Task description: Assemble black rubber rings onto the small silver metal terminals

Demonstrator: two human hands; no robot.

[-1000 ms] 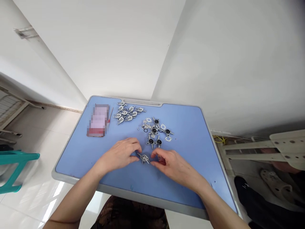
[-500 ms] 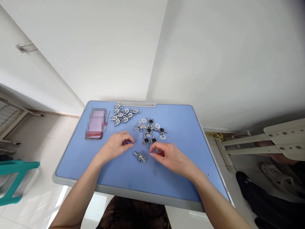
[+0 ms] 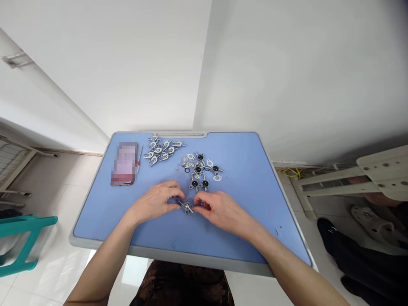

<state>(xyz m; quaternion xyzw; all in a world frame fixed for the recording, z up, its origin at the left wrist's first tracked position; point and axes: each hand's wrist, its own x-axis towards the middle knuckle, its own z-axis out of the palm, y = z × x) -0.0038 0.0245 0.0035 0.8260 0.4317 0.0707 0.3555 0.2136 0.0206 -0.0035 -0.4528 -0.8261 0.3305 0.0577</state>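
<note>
A small metal valve (image 3: 187, 207) with pipe stubs lies on the blue tabletop between my hands. My left hand (image 3: 158, 199) comes from the left, thumb and fingers curled around the valve's left stub. On the opposite side, my right hand (image 3: 219, 208) has thumb and index finger drawn together at the valve's right edge. Anything small between those right fingertips is hidden. Just beyond the hands lie several valve bodies with black round faces (image 3: 205, 184), thin metal plates (image 3: 217, 178) and a black ring (image 3: 187, 170).
Several similar metal valves (image 3: 157, 150) are grouped at the back left of the table (image 3: 153, 238). A phone (image 3: 125, 163) and a thin screwdriver-like tool (image 3: 140, 158) lie left of them. A teal stool (image 3: 28, 238) stands on the left; a person's dark-clothed leg (image 3: 360, 250) is at right.
Both hands have closed in on the valve from either side, the right moving left and the left moving slightly right. The camera view has shifted a little.
</note>
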